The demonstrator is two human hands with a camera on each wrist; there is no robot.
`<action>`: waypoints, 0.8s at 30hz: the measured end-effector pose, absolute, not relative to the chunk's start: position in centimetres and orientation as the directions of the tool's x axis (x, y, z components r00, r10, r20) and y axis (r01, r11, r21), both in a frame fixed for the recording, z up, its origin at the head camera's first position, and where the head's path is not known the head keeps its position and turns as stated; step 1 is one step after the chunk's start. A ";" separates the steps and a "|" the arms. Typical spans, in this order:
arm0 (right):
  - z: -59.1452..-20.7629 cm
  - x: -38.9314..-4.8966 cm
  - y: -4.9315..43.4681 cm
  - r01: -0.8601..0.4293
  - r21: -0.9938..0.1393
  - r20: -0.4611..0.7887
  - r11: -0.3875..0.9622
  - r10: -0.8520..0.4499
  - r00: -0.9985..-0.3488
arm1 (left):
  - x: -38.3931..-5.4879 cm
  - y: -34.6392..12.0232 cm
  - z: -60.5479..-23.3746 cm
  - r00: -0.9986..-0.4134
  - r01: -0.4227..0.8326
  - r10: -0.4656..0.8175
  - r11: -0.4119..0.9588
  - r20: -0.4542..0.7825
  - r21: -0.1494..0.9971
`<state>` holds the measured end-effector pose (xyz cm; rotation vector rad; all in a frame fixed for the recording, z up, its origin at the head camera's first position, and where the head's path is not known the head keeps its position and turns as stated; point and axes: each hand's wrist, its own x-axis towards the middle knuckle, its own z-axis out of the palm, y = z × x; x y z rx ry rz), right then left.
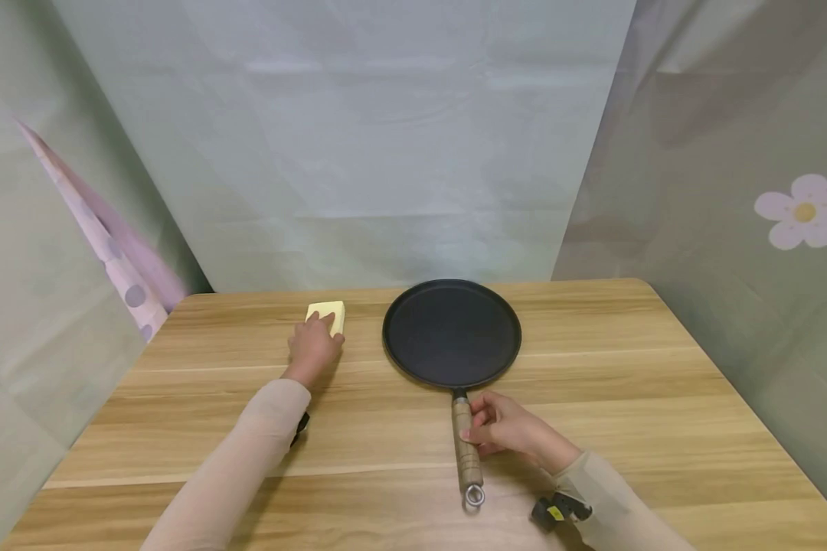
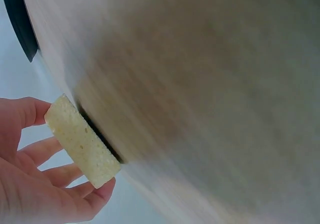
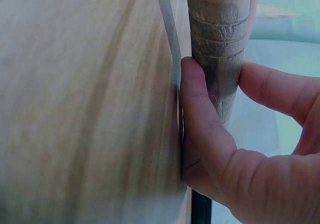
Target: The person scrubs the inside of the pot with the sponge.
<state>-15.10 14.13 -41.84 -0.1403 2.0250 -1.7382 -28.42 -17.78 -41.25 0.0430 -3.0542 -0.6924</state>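
Observation:
A pale yellow sponge (image 1: pixel 336 308) lies near the table's back edge, left of the pan. My left hand (image 1: pixel 314 347) reaches over it from the front. In the left wrist view, the thumb and fingers grip opposite ends of the sponge (image 2: pixel 82 141). A flat black round crepe pan (image 1: pixel 451 333) rests on the table, its wooden handle (image 1: pixel 467 463) pointing toward me. With bent fingers and thumb, my right hand (image 1: pixel 513 430) holds that handle from the right. The right wrist view has the ribbed handle (image 3: pixel 220 29) between thumb and fingers.
Both things lie on a wood-grain table (image 1: pixel 606 383) with rounded back corners. Pale hanging cloth (image 1: pixel 386 153) stands behind it and at both sides, printed with a flower (image 1: pixel 805 212) at the right. A metal ring (image 1: pixel 474 496) ends the pan's handle.

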 end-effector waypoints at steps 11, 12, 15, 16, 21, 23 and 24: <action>-41.8 -15.2 14.2 0.219 -0.956 -0.278 0.194 -0.367 -0.888 | -28.2 -17.3 -40.9 -0.998 -0.018 0.003 0.926 -0.056 0.377; -41.8 -15.2 14.2 0.218 -0.956 -0.277 0.195 -0.366 -0.888 | -28.2 -17.3 -40.9 -0.998 -0.017 0.007 0.928 -0.061 0.371; -41.8 -15.2 14.2 0.216 -0.955 -0.278 0.201 -0.366 -0.888 | -28.2 -17.2 -40.8 -0.997 -0.015 0.012 0.934 -0.075 0.358; -41.8 -15.1 14.2 0.215 -0.955 -0.277 0.203 -0.365 -0.889 | -28.1 -17.1 -40.8 -0.997 -0.015 0.014 0.936 -0.079 0.352; -42.0 -15.0 14.3 0.206 -0.953 -0.277 0.220 -0.363 -0.890 | -28.0 -17.0 -41.1 -0.995 -0.001 0.028 0.954 -0.093 0.301; -41.9 -15.0 14.3 0.195 -0.952 -0.274 0.237 -0.372 -0.887 | -27.9 -16.9 -41.2 -0.995 0.006 0.035 0.958 -0.096 0.286; -41.8 -14.9 14.3 0.183 -0.951 -0.271 0.251 -0.380 -0.885 | -27.9 -17.0 -41.2 -0.995 0.009 0.037 0.960 -0.097 0.278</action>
